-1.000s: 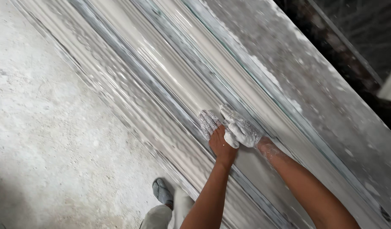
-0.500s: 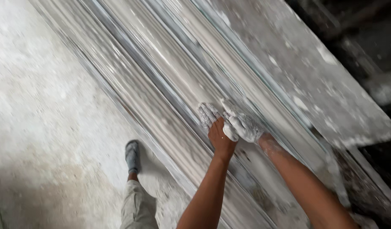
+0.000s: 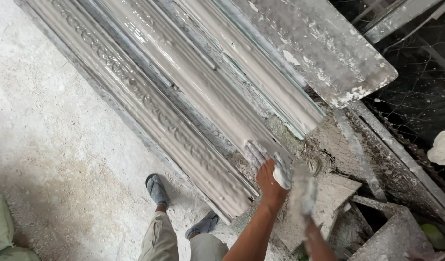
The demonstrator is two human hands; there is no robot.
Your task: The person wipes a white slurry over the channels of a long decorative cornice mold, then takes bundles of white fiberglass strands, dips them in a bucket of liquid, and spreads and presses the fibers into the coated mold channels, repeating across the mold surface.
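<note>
Two plaster-coated hands work at the near end of a long plaster moulding (image 3: 193, 92) lying on the bench (image 3: 329, 58). Left hand (image 3: 266, 166) presses flat on the moulding's end, fingers spread wide. Right hand (image 3: 302, 191) is blurred just beside it; I cannot tell its grip.

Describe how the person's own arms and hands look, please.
Both forearms are bare, with no sleeves, gloves or watch in view. The left hand is coated in white plaster over fingers and knuckles. The right hand is blurred, also smeared white.
</note>
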